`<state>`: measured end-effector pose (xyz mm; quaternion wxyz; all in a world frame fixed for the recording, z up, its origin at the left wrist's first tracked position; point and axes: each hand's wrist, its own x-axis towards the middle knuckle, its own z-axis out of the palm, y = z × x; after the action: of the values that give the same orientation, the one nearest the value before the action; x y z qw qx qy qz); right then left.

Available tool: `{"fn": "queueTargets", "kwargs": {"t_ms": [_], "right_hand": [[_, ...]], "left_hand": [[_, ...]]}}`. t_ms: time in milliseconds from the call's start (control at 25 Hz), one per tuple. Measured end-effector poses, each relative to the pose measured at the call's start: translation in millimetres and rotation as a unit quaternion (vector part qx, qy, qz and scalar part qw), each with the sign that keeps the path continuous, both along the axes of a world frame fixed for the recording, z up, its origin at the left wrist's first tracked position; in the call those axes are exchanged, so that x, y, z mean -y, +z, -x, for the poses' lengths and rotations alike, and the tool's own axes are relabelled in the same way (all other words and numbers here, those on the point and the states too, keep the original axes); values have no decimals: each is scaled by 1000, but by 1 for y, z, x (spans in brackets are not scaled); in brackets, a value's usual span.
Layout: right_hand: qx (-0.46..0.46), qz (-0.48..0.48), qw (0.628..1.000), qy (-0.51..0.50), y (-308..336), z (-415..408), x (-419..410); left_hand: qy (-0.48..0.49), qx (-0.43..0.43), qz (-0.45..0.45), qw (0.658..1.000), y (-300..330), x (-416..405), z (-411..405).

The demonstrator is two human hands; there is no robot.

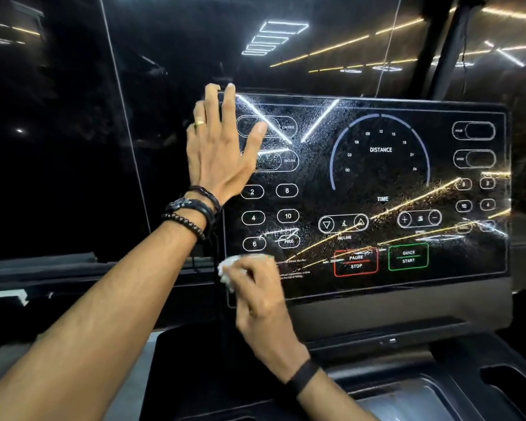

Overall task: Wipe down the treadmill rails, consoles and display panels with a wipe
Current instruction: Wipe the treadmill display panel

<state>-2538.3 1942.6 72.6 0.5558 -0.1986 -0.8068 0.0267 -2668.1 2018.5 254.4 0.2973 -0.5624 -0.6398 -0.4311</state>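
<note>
— What colour is the glossy flat display panel [377, 189]?

— Black, with white outlined buttons and numerals, and a blue-grey arc around the word DISTANCE. It's speckled with fine droplets and crossed by white and gold streaks of reflected light.

— Any coloured buttons?

— A red-outlined rectangular PAUSE STOP button [356, 261] and a green-outlined rectangular QUICK START button [408, 257].

— And the crumpled wipe [229, 270]?

— White, in the right hand [260, 294], whose wrist carries a plain black band [302, 376].

— The left hand [220, 147]?

— A gold ring [199, 123] on one finger; black braided and dark beaded bracelets [193, 212] at the wrist.
</note>
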Motion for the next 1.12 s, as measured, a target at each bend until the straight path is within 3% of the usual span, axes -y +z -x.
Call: {"fn": "queueTargets", "kwargs": {"t_ms": [120,360,560,680,760,960,1120], "right_hand": [[73,-19,997,34,-39,-34,18],[-71,29,993,-87,0,-51,-16],[8,-4,1000,-30,-35,-70,-1],[-84,30,985,-147,-24,-95,-28],[-125,51,976,-170,-6,-83,-36],[11,-20,998,-50,-31,-78,-5],[-91,18,983,-158,-15,-103,-34]], "left_hand": [[-10,0,6,1000,0,1,0],[9,-4,-3,1000,-1,-3,-1],[8,-10,2,1000,-1,-2,0],[17,-14,-3,1000,-2,-4,-2],[13,-11,-2,1000,-1,-3,-1],[13,-20,4,1000,1,1,1],[23,-19,3,1000,0,-2,-2]]}}
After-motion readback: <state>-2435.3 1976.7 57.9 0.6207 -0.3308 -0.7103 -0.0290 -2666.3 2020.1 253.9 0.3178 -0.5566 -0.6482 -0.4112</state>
